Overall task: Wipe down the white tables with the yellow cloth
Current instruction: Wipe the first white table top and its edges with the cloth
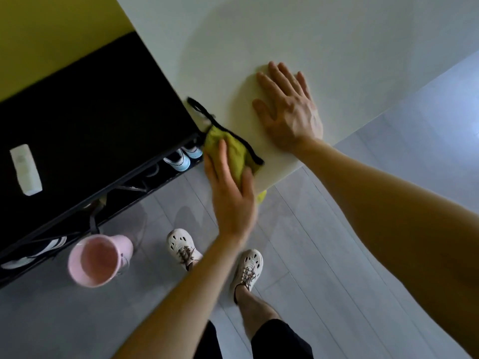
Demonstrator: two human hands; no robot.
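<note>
Wiping's underway: the left hand (230, 193) is pressing the yellow cloth (234, 151) down flat-fingered at the near corner of the surface (324, 35) (a bit's dangling off the edge). The right hand (287, 110), at 2 o'clock from it, is lying open, bracing. Next it's probably needing a sweep toward 12 o'clock.

Cloth (234, 154) on table (285, 35) corner; bucket (121, 246) on floor (311, 242), left of table.

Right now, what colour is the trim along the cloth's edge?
Black trim on the yellow cloth, clearest in the head view.
</note>
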